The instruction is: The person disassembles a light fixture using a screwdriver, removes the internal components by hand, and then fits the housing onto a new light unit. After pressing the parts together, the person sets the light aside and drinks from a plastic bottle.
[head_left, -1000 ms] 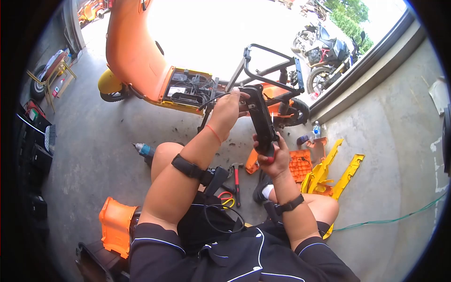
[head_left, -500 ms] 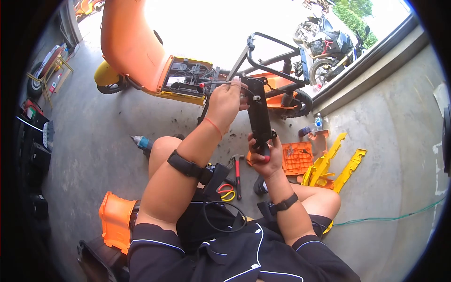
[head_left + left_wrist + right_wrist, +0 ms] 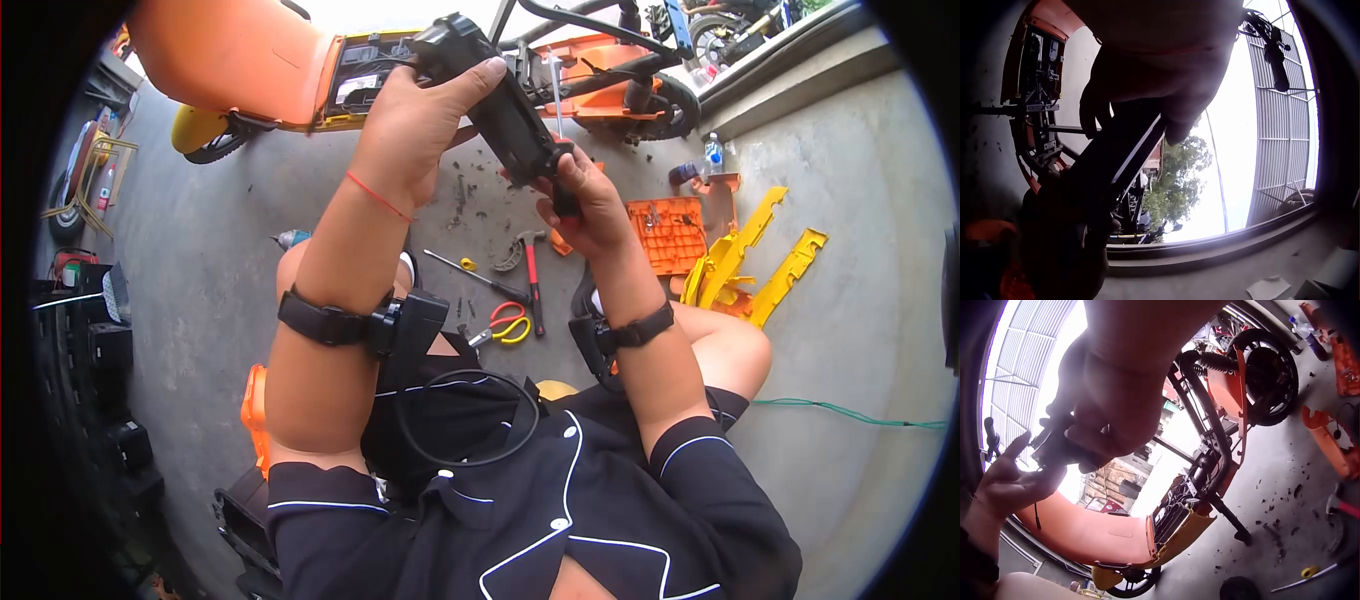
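Clearly, the hands (image 3: 405, 130) (image 3: 602, 205) grip a black casing (image 3: 503, 122) and a screwdriver (image 3: 566, 198), while scissors (image 3: 508, 324) show only in the head view.

A long, glossy black part (image 3: 505, 120) is held slantwise in the air, the left grip (image 3: 412, 125) spanning its far end, thumb on top. By its near end, a screwdriver (image 3: 560, 125) — pale shaft pointing away, dark handle ending in red — sits in the right grip (image 3: 597, 205).
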`<state>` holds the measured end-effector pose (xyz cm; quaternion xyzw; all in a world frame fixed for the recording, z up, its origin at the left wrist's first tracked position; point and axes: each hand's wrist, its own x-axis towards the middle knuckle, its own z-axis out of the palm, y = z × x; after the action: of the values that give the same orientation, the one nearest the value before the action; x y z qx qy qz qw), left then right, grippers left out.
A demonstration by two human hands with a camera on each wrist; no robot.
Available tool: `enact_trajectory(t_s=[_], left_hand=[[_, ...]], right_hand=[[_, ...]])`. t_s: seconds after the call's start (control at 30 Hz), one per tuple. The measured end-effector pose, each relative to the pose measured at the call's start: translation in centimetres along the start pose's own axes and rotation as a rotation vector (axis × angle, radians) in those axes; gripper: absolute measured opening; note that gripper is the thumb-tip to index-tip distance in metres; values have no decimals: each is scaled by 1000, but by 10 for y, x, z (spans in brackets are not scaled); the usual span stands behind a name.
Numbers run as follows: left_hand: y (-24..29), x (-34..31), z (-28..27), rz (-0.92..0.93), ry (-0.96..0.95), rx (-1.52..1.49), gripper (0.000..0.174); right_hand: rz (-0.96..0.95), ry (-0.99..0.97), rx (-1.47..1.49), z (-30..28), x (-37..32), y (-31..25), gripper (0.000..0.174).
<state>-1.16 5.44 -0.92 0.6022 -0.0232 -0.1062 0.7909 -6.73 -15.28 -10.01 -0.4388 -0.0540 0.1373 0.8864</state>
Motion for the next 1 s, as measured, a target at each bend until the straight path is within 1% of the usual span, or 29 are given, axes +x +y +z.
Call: enact_trajectory(t_s=[0.03,0.07,0.1,0.13,0.17,0.2,0.23,0.3,0.33,0.4,0.43,0.5,0.53,0.57,0.63,0.67,0.73,0.77,0.83,0.87,0.93,1.0], left_hand=[[-2,0,0,15,22,5,46],[-3,0,0,31,47,10,55],[-3,-1,1,21,52,13,55],[-2,-2,2,65,117,36,56],[-3,-2,2,108,182,59,57],[-5,1,-2,185,162,7,53],[-4,1,-6,175,164,6,53],[4,3,-11,268,213,70,56],[4,5,-11,312,278,61,51],[10,1,-7,309,267,9,49],[13,-2,-5,311,254,-43,47],[19,-4,7,275,289,-15,44],[20,-3,9,242,321,11,41],[18,-2,7,238,325,16,41],[12,0,5,288,197,-7,39],[11,1,5,279,196,-4,39],[12,1,10,287,162,-46,38],[15,-2,13,278,162,-50,38],[23,-10,21,264,161,-32,39],[27,-13,25,261,160,-33,39],[32,-17,32,262,136,-63,40],[28,-13,26,250,130,-14,41]], right_hand=[[4,6,8,-2,1,0,59],[19,21,-62,-5,1,0,59],[35,33,-132,-7,2,1,59],[43,33,-126,-11,4,4,59],[21,47,-182,-15,4,7,58],[0,66,-238,-21,3,10,57],[7,71,-235,-31,3,17,57],[202,229,-130,-64,1,39,57],[313,320,-195,-83,-3,53,50],[497,481,-400,-122,-18,93,40],[542,519,-444,-145,-32,119,29],[645,622,-391,-189,-64,168,15],[742,619,-454,-203,-80,180,17],[747,616,-450,-209,-92,189,17],[889,687,-706,-220,-111,206,26],[897,690,-700,-227,-116,213,26],[880,710,-785,-240,-123,223,34],[888,715,-785,-246,-125,229,34],[773,817,-1038,-244,-118,237,44],[776,820,-1036,-240,-113,236,44],[858,784,-1020,-218,-100,222,47],[860,782,-1042,-220,-95,233,47]])
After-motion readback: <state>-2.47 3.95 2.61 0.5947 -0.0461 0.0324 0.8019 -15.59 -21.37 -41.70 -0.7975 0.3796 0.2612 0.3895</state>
